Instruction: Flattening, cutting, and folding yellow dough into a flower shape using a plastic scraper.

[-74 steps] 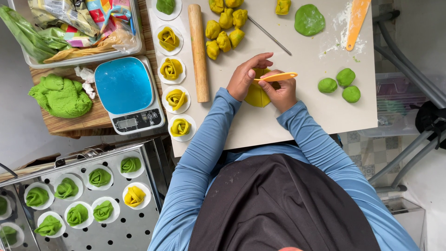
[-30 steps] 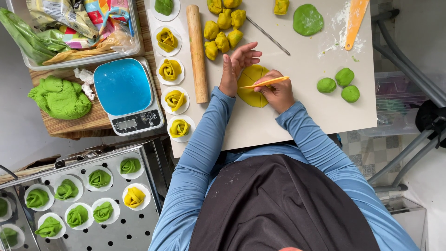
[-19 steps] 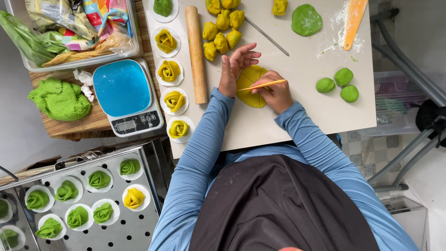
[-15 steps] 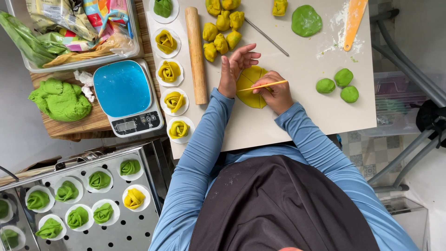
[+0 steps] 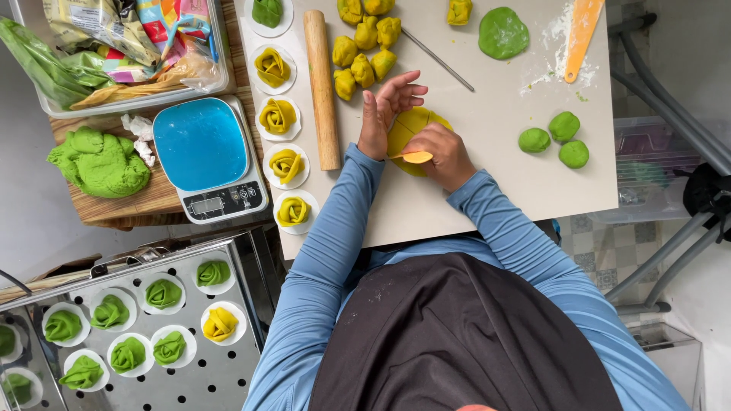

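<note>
Pressing a thin orange scraper gripped in the right hand, while the open left hand is steadying the smooth yellow dough disc; a wooden rolling pin is lying left.

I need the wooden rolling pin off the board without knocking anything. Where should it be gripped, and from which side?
Grip the rolling pin around its middle, coming straight down from above. It lies flat and lengthwise on the white board, a plain cylinder without handles. Rose-shaped yellow dough pieces on papers crowd one long side, yellow dough lumps and the left hand the other, so a sideways approach looks risky.
</note>
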